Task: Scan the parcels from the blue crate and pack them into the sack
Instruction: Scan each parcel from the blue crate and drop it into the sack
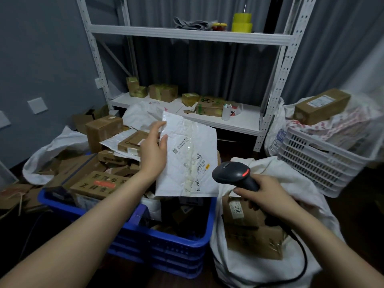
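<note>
My left hand [154, 149] grips the left edge of a flat white mailer parcel [192, 142] and holds it up over the blue crate [178, 242], label side towards me. My right hand [268, 196] grips the handle of a black barcode scanner [233, 173], whose head points left at the mailer's label with a red light lit. The crate holds several cardboard parcels [97, 183]. To the right of the crate the white sack [259, 265] stands open with brown boxes [247, 225] inside.
A white metal shelf rack [207, 36] stands behind, with boxes and tape rolls on it. At right is a white plastic crate [315, 161] topped by a long box. More sacks and boxes pile up at left. The scanner's black cable [299, 267] trails over the sack.
</note>
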